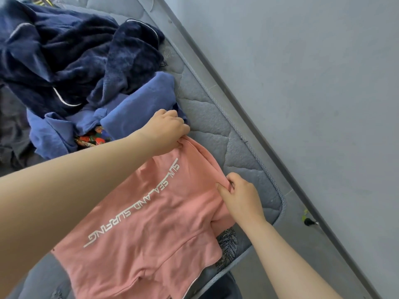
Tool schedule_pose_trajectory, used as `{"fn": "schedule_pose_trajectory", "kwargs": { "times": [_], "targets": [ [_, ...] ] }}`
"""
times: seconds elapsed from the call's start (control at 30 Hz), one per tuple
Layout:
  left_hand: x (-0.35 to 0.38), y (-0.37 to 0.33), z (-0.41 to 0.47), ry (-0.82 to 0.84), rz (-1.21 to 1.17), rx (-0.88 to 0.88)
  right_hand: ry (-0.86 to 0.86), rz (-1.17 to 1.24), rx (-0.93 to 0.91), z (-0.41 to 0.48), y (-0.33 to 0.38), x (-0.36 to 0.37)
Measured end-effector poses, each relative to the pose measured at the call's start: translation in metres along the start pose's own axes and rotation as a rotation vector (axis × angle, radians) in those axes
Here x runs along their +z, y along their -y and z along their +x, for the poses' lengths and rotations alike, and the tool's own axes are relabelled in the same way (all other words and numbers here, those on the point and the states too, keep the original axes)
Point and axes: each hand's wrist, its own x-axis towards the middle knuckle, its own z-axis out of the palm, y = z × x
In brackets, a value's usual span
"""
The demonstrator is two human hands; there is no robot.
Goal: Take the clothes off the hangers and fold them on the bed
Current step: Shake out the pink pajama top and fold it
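Nearest the lens, the left forearm crosses from the left edge of the frame toward the centre. Its left hand is curled, gripping a bunched upper edge of the pink top. The right hand, entering from the lower right, pinches the top's right-hand edge between thumb and fingers. The top lies printed side up on the grey mattress, filling the lower centre of the frame. No hanger is visible on it.

In the upper left lies an unfolded heap: a navy fleece garment over a blue garment, with a patterned item showing beneath. The left hand's knuckles are touching or just beside the blue garment; which cannot be told.

Probable hazards:
- **Slide off the bed.** The top's right edge lies near the mattress border, beyond which are the bed rail and the floor. A pull toward the right of the frame could carry cloth over that border.
- **Heap caught in the fold.** The left hand could catch the blue garment and draw it into the fold.
- **Skewed crease.** Cloth is puckered at both grips, so an uneven lift would probably set a skewed crease.
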Motion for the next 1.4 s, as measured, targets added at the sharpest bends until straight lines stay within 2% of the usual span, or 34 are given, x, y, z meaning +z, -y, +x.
{"fn": "schedule_pose_trajectory", "kwargs": {
  "times": [0.47, 0.63, 0.8, 0.87, 1.1, 1.27, 1.33, 1.4],
  "targets": [
    [-0.020, 0.018, -0.199, -0.250, -0.102, -0.110, 0.090, 0.018, -0.235, -0.140, 0.110, 0.021],
    [-0.012, 0.016, -0.275, -0.452, -0.095, -0.104, 0.220, -0.017, -0.283, -0.191, 0.128, 0.064],
    [0.024, 0.013, -0.327, -0.382, -0.082, -0.192, 0.316, -0.006, -0.305, -0.217, 0.137, 0.110],
    [0.044, 0.012, -0.342, -0.314, -0.107, -0.239, 0.391, -0.003, -0.313, -0.220, 0.140, 0.128],
    [0.122, 0.011, -0.359, -0.108, -0.215, -0.406, 0.489, -0.099, -0.316, -0.220, 0.133, 0.187],
    [0.178, 0.000, -0.363, -0.092, -0.300, -0.553, 0.545, -0.112, -0.273, -0.219, 0.121, 0.229],
    [0.193, -0.005, -0.363, 0.001, -0.361, -0.618, 0.607, -0.107, -0.244, -0.216, 0.121, 0.237],
    [0.201, -0.011, -0.364, 0.007, -0.508, -0.720, 0.649, -0.124, -0.234, -0.208, 0.122, 0.237]
  ]
}}
